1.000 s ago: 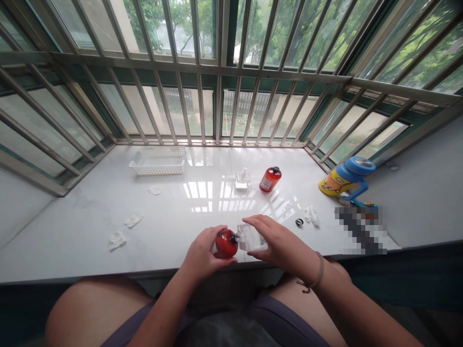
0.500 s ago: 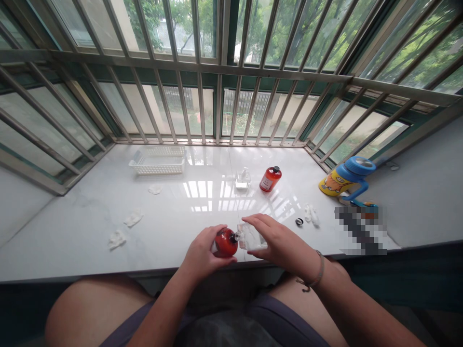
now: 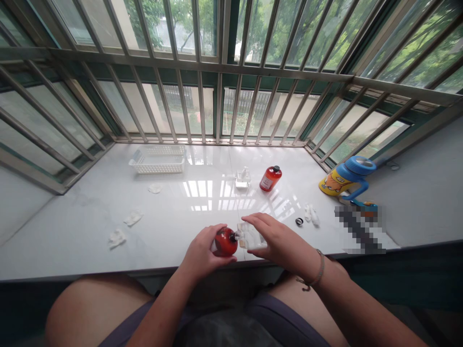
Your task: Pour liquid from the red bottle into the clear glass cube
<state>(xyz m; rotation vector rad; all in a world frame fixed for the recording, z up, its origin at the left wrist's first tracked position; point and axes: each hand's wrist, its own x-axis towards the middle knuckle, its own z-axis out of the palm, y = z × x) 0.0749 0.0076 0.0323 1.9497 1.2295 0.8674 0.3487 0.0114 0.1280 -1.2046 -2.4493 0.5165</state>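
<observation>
My left hand (image 3: 205, 248) is wrapped round a red bottle (image 3: 226, 242), tilted so its dark neck points right. The neck meets the mouth of a clear glass bottle (image 3: 249, 236), which my right hand (image 3: 277, 239) grips from the right side. Whether liquid passes between the two I cannot make out. Both bottles are held near the front edge of the white countertop (image 3: 173, 226). A second red bottle (image 3: 270, 179) with a black cap stands farther back, beside another small clear glass bottle (image 3: 242, 179). A black ring-shaped cap (image 3: 299, 222) lies to the right of my right hand.
A white perforated basket (image 3: 157, 166) sits at the back left. Crumpled tissues (image 3: 133, 218) lie on the left, and more white scraps (image 3: 311, 215) on the right. A blue and yellow water bottle (image 3: 347, 176) stands at the right wall. Metal window bars (image 3: 219, 106) border the back.
</observation>
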